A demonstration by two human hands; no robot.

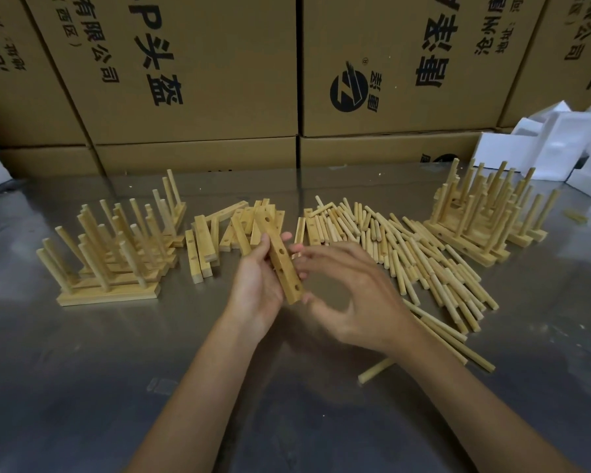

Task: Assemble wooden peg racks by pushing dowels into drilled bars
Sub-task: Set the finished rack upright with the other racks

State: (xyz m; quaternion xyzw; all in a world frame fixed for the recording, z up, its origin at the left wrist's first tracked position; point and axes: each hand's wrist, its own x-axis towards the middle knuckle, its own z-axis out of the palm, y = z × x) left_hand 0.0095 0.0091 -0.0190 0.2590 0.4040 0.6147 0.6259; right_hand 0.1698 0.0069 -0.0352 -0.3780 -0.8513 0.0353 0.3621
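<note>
Left hand (pixel 258 285): fingers wrapped around a drilled wooden bar (pixel 280 259), held above the metal table (pixel 82 370).
Right hand (pixel 352 302): fingers loosely spread, fingertips at the bar, grasping nothing.
Loose dowels (pixel 406 247): heaped just right of the hands.

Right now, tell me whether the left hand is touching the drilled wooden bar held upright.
Touching. The head view shows the left hand gripping the drilled wooden bar, its thumb and fingers wrapped round it.

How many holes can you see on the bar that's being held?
4, in a row along the upper face of the drilled bar in the left hand: one near the far end, two around the middle, one near the near end. None looks hidden.
</note>
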